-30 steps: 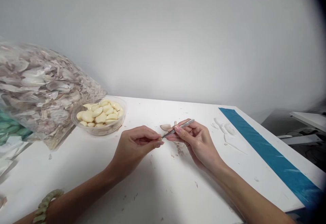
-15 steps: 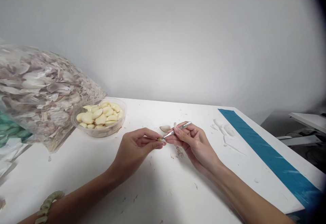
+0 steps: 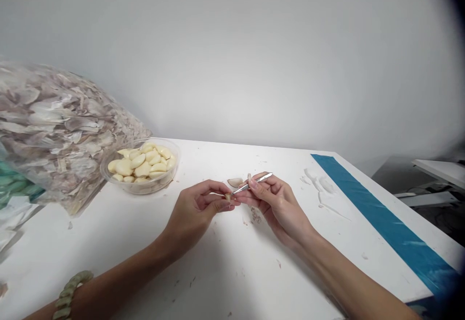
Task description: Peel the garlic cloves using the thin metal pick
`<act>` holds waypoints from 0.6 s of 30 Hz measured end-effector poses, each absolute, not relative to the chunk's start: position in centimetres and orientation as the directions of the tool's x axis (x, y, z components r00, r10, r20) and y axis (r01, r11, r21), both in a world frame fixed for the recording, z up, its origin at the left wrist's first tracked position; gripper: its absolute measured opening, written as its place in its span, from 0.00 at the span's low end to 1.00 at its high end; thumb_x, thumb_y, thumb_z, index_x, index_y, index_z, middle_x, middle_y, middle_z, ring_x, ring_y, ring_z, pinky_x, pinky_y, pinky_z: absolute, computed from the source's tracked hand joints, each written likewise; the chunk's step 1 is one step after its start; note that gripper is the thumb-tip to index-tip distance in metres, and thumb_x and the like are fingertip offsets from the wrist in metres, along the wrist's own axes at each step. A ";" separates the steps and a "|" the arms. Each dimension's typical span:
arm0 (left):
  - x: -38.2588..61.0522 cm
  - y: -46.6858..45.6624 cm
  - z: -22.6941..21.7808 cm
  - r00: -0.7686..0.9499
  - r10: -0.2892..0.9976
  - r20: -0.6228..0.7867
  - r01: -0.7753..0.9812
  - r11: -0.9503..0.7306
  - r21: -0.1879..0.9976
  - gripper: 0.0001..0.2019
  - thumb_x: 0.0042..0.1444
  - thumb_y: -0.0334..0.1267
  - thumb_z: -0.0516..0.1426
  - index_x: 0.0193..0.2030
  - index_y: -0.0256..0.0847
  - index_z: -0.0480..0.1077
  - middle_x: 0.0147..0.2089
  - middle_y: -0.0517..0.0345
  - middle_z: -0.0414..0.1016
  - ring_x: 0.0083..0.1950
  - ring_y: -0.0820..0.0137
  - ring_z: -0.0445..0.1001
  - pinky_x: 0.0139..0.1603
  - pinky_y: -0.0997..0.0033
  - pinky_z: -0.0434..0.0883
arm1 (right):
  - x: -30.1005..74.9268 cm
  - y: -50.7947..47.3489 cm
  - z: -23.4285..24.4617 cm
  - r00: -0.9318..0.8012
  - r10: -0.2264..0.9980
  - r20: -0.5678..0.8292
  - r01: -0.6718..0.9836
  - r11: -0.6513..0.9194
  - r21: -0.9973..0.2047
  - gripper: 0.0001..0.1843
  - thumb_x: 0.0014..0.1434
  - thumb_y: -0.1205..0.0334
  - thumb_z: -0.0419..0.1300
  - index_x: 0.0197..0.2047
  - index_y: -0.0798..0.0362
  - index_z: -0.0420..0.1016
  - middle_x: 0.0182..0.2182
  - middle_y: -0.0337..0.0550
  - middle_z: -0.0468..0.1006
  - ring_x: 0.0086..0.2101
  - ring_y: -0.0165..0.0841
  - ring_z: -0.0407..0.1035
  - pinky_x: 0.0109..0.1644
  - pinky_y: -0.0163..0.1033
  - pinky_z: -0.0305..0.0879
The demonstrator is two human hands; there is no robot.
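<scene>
Working from my remote station, I log both hands close together over the white table [image 3: 225, 262]: left hand [image 3: 194, 208] pinching a small garlic clove [image 3: 228, 197] at its fingertips, right hand [image 3: 279, 208] gripping a slim steel pick [image 3: 256, 182], tip at the clove.

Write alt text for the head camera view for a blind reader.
Over a white table, the left hand pinches a small garlic clove as the right hand touches a slim steel pick to it. Behind stand a round clear plastic tub of peeled cream garlic cloves and a clear bag of papery skins.
</scene>
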State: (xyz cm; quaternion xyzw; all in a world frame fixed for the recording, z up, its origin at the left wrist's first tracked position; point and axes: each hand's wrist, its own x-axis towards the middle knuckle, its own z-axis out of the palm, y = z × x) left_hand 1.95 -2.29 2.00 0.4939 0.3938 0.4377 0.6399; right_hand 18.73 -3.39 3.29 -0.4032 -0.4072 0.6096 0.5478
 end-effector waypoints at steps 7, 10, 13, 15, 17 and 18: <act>1.9 -2.3 1.9 0.344 0.935 -0.090 -0.212 0.171 0.962 0.06 0.49 0.35 0.62 0.35 0.39 0.73 0.31 0.60 0.79 0.38 0.70 0.79 0.44 0.75 0.74 | 18.9 -3.2 3.1 -0.053 0.998 -0.040 -0.350 -0.057 -0.935 0.08 0.51 0.59 0.67 0.30 0.54 0.74 0.25 0.40 0.80 0.32 0.35 0.77 0.44 0.44 0.74; 1.9 -2.2 1.8 0.354 0.930 -0.096 -0.234 0.188 0.954 0.06 0.50 0.36 0.62 0.36 0.38 0.73 0.33 0.58 0.79 0.40 0.70 0.79 0.47 0.72 0.74 | 18.9 -3.2 3.1 -0.036 0.999 -0.031 -0.339 -0.041 -0.940 0.09 0.50 0.59 0.67 0.30 0.54 0.74 0.26 0.41 0.80 0.32 0.35 0.77 0.44 0.44 0.74; 1.9 -2.0 1.7 0.337 0.934 -0.119 -0.259 0.213 0.942 0.06 0.50 0.36 0.62 0.35 0.38 0.72 0.35 0.58 0.79 0.41 0.69 0.78 0.48 0.73 0.73 | 19.0 -3.1 3.1 -0.006 0.999 -0.034 -0.340 -0.034 -0.940 0.09 0.49 0.59 0.68 0.30 0.55 0.75 0.27 0.41 0.80 0.31 0.33 0.77 0.44 0.42 0.75; 1.8 -1.8 1.6 0.320 0.935 -0.151 -0.260 0.240 0.935 0.07 0.50 0.37 0.62 0.36 0.39 0.72 0.36 0.58 0.79 0.43 0.69 0.78 0.43 0.77 0.73 | 19.0 -3.0 3.1 0.009 0.999 -0.031 -0.337 -0.026 -0.941 0.09 0.49 0.59 0.68 0.30 0.55 0.75 0.28 0.41 0.80 0.31 0.33 0.77 0.43 0.41 0.75; 1.7 -1.7 1.6 0.312 0.930 -0.195 -0.242 0.276 0.930 0.09 0.50 0.40 0.62 0.37 0.41 0.71 0.38 0.57 0.79 0.43 0.68 0.78 0.34 0.82 0.71 | 19.1 -2.9 3.0 0.014 1.000 -0.021 -0.318 -0.015 -0.948 0.09 0.49 0.59 0.68 0.30 0.55 0.75 0.28 0.42 0.80 0.30 0.32 0.77 0.43 0.39 0.75; 1.6 -1.6 1.5 0.311 0.927 -0.211 -0.240 0.291 0.926 0.10 0.50 0.40 0.62 0.38 0.41 0.71 0.39 0.57 0.79 0.44 0.68 0.78 0.31 0.84 0.70 | 19.1 -2.8 3.0 0.017 1.000 -0.015 -0.304 -0.009 -0.952 0.10 0.49 0.59 0.68 0.30 0.55 0.75 0.28 0.42 0.80 0.30 0.32 0.77 0.43 0.39 0.75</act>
